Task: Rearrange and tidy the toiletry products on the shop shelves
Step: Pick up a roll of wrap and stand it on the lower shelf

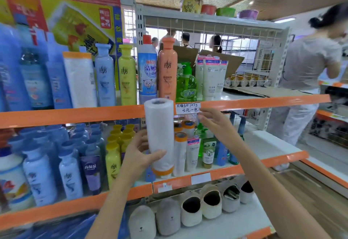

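My left hand (140, 156) grips a white roll with an orange end (159, 135), held upright in front of the orange shelf edge (75, 115). My right hand (212, 124) reaches toward the middle shelf, fingers near a handwritten price tag (188, 108) and the similar white rolls (180, 152) standing behind; what its fingertips touch I cannot tell. On the upper shelf stand an orange bottle (167, 69), a green pump bottle (186, 84), a yellow bottle (127, 75), a pale blue bottle (104, 75) and another white roll (80, 79).
Blue and yellow bottles (66, 163) crowd the middle shelf at left. White tubes (211, 77) stand on the upper shelf right. Slippers (190, 208) line the bottom shelf. A person in grey (305, 80) stands at the right by another rack.
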